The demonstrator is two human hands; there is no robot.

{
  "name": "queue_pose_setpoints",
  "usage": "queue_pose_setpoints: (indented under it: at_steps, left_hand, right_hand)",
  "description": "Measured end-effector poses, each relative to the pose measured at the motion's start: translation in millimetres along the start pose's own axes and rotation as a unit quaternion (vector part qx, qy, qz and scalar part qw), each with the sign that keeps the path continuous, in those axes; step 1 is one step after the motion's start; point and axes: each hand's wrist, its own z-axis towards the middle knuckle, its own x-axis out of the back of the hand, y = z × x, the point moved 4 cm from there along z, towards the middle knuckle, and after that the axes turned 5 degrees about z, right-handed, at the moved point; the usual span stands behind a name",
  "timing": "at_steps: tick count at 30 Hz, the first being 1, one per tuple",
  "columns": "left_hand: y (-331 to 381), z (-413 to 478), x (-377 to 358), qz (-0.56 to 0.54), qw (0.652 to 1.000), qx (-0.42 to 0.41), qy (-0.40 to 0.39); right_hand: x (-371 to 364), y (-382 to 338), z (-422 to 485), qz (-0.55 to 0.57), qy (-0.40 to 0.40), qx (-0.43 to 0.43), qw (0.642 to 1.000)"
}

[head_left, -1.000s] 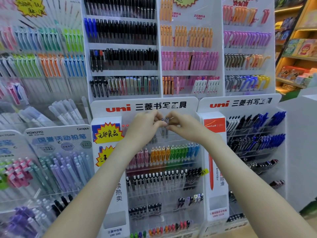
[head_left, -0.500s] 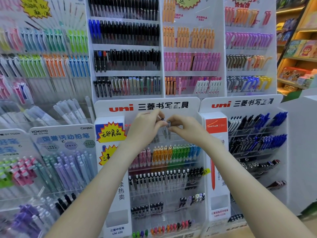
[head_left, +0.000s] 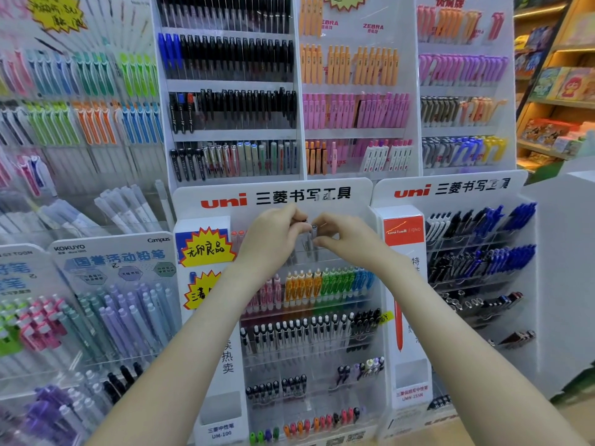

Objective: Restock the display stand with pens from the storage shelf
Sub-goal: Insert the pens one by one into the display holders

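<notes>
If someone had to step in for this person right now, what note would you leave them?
Hands: the left hand and the right hand meet at the top row of the uni display stand. Each pinches the small bunch of grey pens from its own side.
Done: these pens are at the stand, upright, at the top row.
Left: seat them in that row, which looks sparse around them, then let go. The row of coloured pens just below looks full; the lower rows show gaps, so more restocking seems likely.
</notes>
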Motion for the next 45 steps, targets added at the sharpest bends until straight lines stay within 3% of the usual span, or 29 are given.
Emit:
queue_pose_setpoints:
  at_steps: [7, 14, 23, 27, 33, 37, 45]
  left_hand:
    - [1, -5, -9, 0.074, 0.995, -0.068, 0.005]
    - [5, -10, -15, 0.208, 0.968, -0.142, 0.019]
    - [3, -15, -18, 0.268, 0.952, -0.148, 0.021]
    - [8, -29, -14, 0.283, 0.949, -0.129, 0.049]
    - [13, -94, -7, 0.256, 0.963, -0.058, 0.056]
    - [13, -165, -3, 0.256, 0.965, -0.022, 0.058]
    - [5, -325, -25, 0.212, 0.974, 0.059, -0.057]
  right_hand:
    - [0, -1, -4, 0.012, 0.022, 0.012, 1.0]
    - [-3, -1, -1, 0.0, 0.018, 0.011, 1.0]
    - [-11, 2, -2, -0.119, -0.012, 0.046, 0.992]
    - [-17, -3, -22, -0.171, 0.049, 0.082, 0.981]
    - [-43, -21, -75, -0.123, 0.131, 0.157, 0.971]
    - [-82, -28, -120, -0.105, 0.139, 0.2, 0.964]
    - [-174, -31, -235, -0.046, 0.06, 0.176, 0.981]
